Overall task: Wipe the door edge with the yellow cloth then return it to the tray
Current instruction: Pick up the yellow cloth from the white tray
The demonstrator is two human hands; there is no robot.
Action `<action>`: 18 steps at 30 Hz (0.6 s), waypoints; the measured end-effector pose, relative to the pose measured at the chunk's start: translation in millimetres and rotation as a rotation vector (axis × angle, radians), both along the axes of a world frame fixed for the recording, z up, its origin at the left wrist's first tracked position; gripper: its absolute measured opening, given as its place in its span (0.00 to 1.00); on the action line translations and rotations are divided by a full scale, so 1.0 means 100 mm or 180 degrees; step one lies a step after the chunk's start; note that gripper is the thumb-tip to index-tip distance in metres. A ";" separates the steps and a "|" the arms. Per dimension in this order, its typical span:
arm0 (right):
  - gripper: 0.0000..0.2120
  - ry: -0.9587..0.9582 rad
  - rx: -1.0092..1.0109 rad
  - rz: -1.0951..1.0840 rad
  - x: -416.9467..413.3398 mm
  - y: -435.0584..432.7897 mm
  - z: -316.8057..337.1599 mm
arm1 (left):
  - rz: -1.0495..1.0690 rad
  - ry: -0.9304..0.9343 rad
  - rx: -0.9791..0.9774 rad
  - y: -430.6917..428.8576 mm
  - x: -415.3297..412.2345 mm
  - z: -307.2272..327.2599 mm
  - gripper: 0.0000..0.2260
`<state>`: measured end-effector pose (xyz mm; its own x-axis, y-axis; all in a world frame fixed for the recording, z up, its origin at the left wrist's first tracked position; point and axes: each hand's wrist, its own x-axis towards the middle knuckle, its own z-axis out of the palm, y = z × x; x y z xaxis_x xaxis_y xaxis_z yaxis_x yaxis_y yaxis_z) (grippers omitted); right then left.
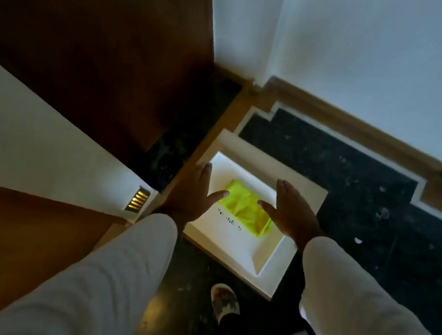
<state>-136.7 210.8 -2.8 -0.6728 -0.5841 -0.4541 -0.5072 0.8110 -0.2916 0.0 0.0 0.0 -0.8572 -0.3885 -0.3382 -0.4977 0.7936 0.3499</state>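
The yellow cloth (248,209) lies crumpled inside a white tray (232,246) on the dark floor. My left hand (197,192) hovers over the tray's left rim, fingers spread, thumb pointing toward the cloth. Over the tray's right side, my right hand (290,212) is also spread flat, its thumb close to the cloth's right edge. Neither hand holds anything. The brown wooden door (99,28) stands at the upper left, and its white edge (41,141) with a brass latch plate (137,200) runs diagonally at the left.
White walls (380,62) with a wooden skirting board (354,126) fill the upper right. The floor (370,199) is dark speckled stone with a pale border. My foot in a slipper (224,301) stands just below the tray.
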 end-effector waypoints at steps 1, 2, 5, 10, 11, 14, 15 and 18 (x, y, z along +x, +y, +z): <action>0.42 -0.0242 0.0069 -0.0094 0.02 -0.01 -0.30 | -0.0163 -0.0257 0.0001 0.01 -0.03 -0.30 0.42; 0.43 -0.0419 0.0114 -0.0146 0.00 -0.03 -0.43 | -0.0325 -0.0469 -0.0017 0.01 -0.10 -0.44 0.43; 0.45 -0.0667 0.0374 -0.0186 -0.02 -0.07 -0.91 | -0.0353 -0.0833 0.0186 0.05 -0.28 -0.95 0.44; 0.35 -0.0619 0.0633 -0.0276 -0.05 -0.13 -1.48 | 0.0158 -0.0864 0.0517 0.25 -0.52 -1.59 0.39; 0.31 -0.0463 0.0671 -0.0181 -0.02 -0.14 -1.57 | 0.0280 -0.0801 0.0442 0.28 -0.53 -1.68 0.37; 0.22 -0.0044 0.0519 -0.0147 0.00 -0.12 -1.75 | 0.0650 -0.0519 0.0102 0.36 -0.58 -1.85 0.27; 0.21 -0.0032 0.0403 -0.0243 -0.02 -0.14 -1.78 | 0.0771 -0.0455 0.0086 0.35 -0.61 -1.87 0.25; 0.18 -0.0408 0.0227 -0.0599 -0.10 -0.18 -1.80 | 0.1042 -0.0516 0.0480 0.31 -0.66 -1.87 0.20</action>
<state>-146.3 192.4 -182.5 -0.7009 -0.4173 -0.5785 -0.3078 0.9086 -0.2825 -66.4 30.5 -186.9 -0.6271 -0.5680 -0.5330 -0.7743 0.5296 0.3466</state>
